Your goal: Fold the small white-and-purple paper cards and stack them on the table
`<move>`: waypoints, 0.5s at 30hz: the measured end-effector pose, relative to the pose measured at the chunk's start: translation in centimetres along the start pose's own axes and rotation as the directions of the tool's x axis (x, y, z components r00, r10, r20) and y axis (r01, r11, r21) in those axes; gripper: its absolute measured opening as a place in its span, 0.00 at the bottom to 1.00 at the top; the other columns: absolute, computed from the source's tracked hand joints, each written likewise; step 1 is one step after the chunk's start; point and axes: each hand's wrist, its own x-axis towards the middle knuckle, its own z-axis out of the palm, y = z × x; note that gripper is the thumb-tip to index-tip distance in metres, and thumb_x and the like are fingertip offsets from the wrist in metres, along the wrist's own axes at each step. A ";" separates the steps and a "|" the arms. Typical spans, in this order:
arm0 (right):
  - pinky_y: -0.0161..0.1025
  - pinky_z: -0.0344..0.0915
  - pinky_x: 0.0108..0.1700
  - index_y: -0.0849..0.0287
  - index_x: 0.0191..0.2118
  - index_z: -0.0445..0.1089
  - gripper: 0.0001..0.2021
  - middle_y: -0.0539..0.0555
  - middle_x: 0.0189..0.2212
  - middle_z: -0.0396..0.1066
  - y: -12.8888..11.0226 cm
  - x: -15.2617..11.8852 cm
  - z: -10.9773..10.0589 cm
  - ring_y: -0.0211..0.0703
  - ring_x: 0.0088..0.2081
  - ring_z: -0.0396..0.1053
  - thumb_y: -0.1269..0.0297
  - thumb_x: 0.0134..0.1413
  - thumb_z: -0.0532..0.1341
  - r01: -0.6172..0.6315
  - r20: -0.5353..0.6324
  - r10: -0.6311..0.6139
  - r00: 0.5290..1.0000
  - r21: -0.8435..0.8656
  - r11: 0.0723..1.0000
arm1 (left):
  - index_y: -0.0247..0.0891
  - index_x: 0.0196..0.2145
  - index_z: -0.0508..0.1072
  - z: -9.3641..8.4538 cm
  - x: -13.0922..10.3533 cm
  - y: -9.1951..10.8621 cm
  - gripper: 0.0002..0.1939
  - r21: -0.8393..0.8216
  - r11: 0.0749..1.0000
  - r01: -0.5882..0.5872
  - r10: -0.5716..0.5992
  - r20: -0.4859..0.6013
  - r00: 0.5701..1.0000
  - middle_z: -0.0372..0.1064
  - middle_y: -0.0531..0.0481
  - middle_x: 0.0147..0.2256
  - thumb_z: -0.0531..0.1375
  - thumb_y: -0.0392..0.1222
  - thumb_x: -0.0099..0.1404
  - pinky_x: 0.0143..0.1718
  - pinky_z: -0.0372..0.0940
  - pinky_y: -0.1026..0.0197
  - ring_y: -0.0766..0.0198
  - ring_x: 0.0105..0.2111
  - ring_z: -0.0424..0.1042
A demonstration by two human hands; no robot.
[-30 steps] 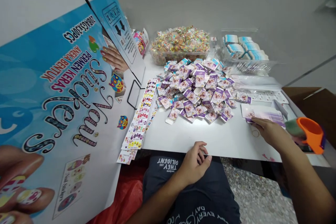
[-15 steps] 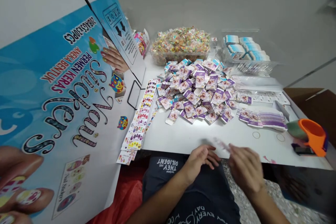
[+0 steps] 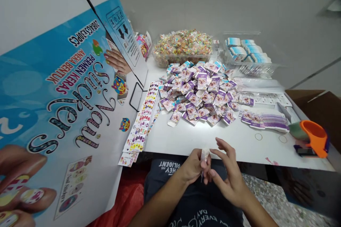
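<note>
My left hand (image 3: 195, 168) is closed on a small printed carton (image 3: 205, 154) at the table's front edge, above my lap. The carton stands nearly on end between thumb and fingers, and part of it is hidden by them. Just to its right my right hand (image 3: 226, 172) is open, fingers spread, its fingertips close to the carton; whether they touch it I cannot tell. Beyond both hands lies a heap of small purple and white cartons (image 3: 201, 81). A row of flat purple cartons (image 3: 274, 120) overlaps at the right.
Long sticker strips (image 3: 144, 120) lie at left beside a big Nail Stickers box (image 3: 80, 88). Behind the heap stand a tub of wrapped candies (image 3: 183, 44) and a clear tray (image 3: 255, 64) of blue-white packs. An orange tape dispenser (image 3: 315, 138) and rubber bands (image 3: 258, 136) are at right.
The carton was in my right hand, blurred by motion, and is now in my left hand. My right hand has moved left and its fingers have spread.
</note>
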 end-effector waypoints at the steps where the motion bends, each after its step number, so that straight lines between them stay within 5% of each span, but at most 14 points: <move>1: 0.59 0.66 0.60 0.52 0.56 0.68 0.17 0.62 0.67 0.57 -0.2 0.9 -0.4 0.60 0.65 0.59 0.65 0.62 0.60 -0.029 0.095 0.022 0.995 0.070 0.997 | 0.37 0.24 0.66 -0.1 -0.1 -0.3 0.36 -0.020 0.999 0.034 -0.032 0.070 0.997 0.60 0.59 0.11 0.70 0.74 0.42 0.14 0.58 0.66 0.69 0.08 0.59; 4: 0.53 0.66 0.61 0.52 0.44 0.71 0.06 0.58 0.61 0.64 -0.9 3.1 -1.1 0.52 0.62 0.62 0.67 0.67 0.57 -0.067 0.326 -0.014 0.945 0.236 0.969 | 0.39 0.16 0.59 -0.4 -0.3 -1.2 0.40 -0.090 0.985 0.145 -0.125 0.199 0.972 0.49 0.60 0.06 0.56 0.84 0.46 0.13 0.57 0.65 0.72 0.05 0.51; 8: 0.45 0.73 0.53 0.54 0.40 0.70 0.07 0.57 0.57 0.67 -1.8 4.1 -1.3 0.46 0.53 0.70 0.67 0.69 0.54 -0.140 0.400 0.016 0.916 0.282 0.949 | 0.39 0.12 0.61 -0.4 -0.2 -0.6 0.46 -0.015 0.980 0.200 -0.199 0.085 0.976 0.53 0.54 0.09 0.41 0.89 0.49 0.19 0.58 0.62 0.68 0.11 0.58; 12: 0.49 0.73 0.52 0.54 0.41 0.69 0.08 0.60 0.56 0.67 -1.6 4.3 -1.4 0.50 0.53 0.70 0.70 0.68 0.53 -0.032 0.357 0.002 0.934 0.078 0.996 | 0.32 0.28 0.75 -0.6 -0.4 1.8 0.36 0.218 0.975 0.047 -0.009 -0.173 0.985 0.70 0.48 0.24 0.55 0.73 0.63 0.30 0.61 0.62 0.64 0.25 0.69; 15: 0.54 0.73 0.50 0.54 0.45 0.69 0.08 0.62 0.53 0.69 -0.9 4.2 -0.9 0.54 0.52 0.70 0.71 0.65 0.54 0.057 0.319 -0.033 0.947 -0.065 0.996 | 0.33 0.36 0.77 -0.4 -0.6 2.8 0.23 0.256 0.966 -0.036 0.100 -0.239 0.966 0.75 0.47 0.34 0.62 0.60 0.66 0.42 0.63 0.58 0.59 0.37 0.72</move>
